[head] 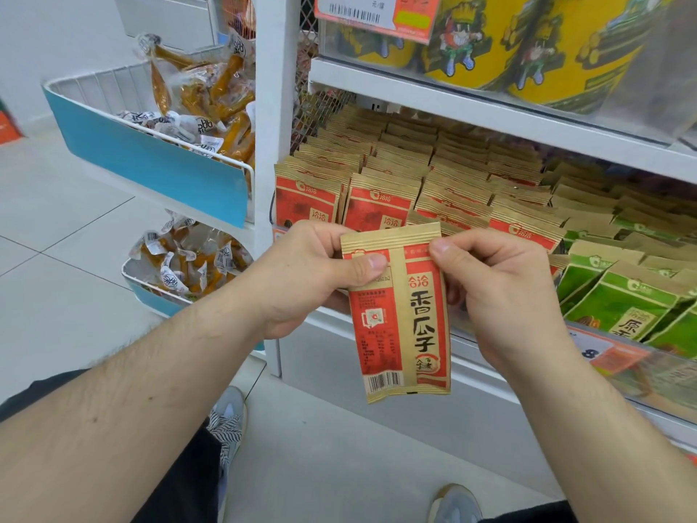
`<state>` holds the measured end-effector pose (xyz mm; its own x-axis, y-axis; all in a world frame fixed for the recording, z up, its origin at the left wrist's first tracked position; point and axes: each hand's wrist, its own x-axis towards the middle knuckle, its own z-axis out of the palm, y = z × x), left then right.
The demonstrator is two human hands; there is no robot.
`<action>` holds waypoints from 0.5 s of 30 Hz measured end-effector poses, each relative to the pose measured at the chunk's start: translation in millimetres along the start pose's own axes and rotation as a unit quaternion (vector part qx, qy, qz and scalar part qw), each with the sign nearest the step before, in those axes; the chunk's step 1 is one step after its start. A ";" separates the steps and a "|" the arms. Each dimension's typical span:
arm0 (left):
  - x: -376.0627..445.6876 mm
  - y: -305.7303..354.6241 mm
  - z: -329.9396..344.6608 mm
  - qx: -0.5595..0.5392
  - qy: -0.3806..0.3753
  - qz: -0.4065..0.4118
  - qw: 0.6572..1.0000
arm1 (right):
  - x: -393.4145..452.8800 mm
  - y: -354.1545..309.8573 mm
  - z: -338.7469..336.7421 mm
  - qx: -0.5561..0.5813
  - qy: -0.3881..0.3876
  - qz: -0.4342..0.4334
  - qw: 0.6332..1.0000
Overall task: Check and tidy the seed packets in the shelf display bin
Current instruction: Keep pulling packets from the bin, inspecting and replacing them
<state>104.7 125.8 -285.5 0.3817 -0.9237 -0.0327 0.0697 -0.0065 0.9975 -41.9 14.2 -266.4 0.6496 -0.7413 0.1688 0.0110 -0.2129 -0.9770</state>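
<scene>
Hands (301, 273) (501, 292) pinch flat, glossy red-and-tan seed packet (399, 318).

Left hand: your left hand (301, 273) pinches the seed packet (399, 315) at its upper left, thumb on front.
Right hand: your right hand (501, 285) pinches its upper right corner.
Forearms: both bare, converging below the packet.

Shop: price tag (373, 13), stocked shelves (490, 111)

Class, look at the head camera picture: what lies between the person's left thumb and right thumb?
In the head view, only the top of the held red seed packet, pinched by left hand and right hand, spans the stretch between the thumbs.
</scene>
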 end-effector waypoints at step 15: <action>0.9 4.1 -0.3 -0.107 0.011 -0.030 0.994 | 5.8 5.4 -8.6 0.006 -0.143 0.117 0.983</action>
<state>105.6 125.1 -281.5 0.3903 -0.9157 -0.0960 0.2862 0.0216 0.9579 -44.6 3.3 -269.6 0.8232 -0.5585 -0.1017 -0.1553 -0.0492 -0.9866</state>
